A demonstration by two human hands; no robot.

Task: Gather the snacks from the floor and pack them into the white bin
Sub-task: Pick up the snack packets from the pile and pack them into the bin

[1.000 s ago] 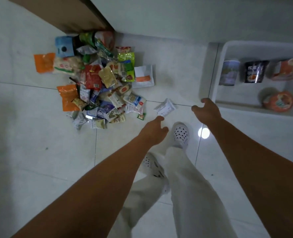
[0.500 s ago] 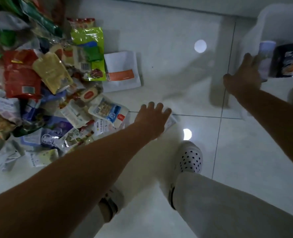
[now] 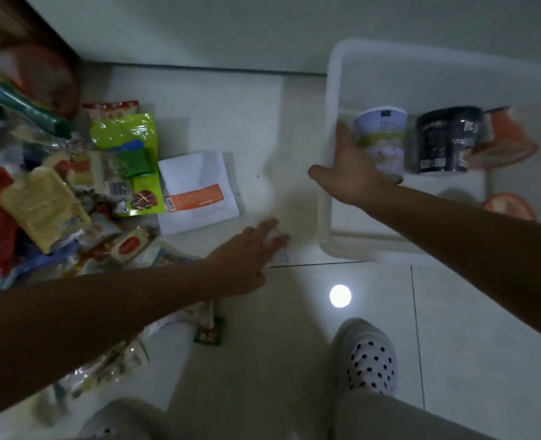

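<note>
**Both hands out flat, one at the packet, one at the bin**

The left hand reaches forward low over the floor, its fingers nearly straight and laid across a small white packet, of which only an edge shows past the fingertips. The blur does not let me tell whether the thumb has any hold on it. The right hand is spread wide over the left wall of the white bin, with the thumb out over the floor side and the fingers reaching inside towards a pale paper cup. It holds nothing, and I cannot tell whether the palm touches the wall.

The bin stands on the floor at the right, against the wall of the room. Inside it the pale cup stands beside a black cup, then comes an orange pack. An orange-lidded bowl sits nearer the front, partly behind the right forearm.

The snack pile lies at the left, on the floor by a brown cabinet. At its near edge are a white pouch with an orange label, a green bag and a pale yellow pouch. More wrappers run under the left forearm. A small green sachet lies apart from the pile, below the left wrist.

A white shoe with black dots stands on the tiles at lower right, near a round glare of light.
</note>
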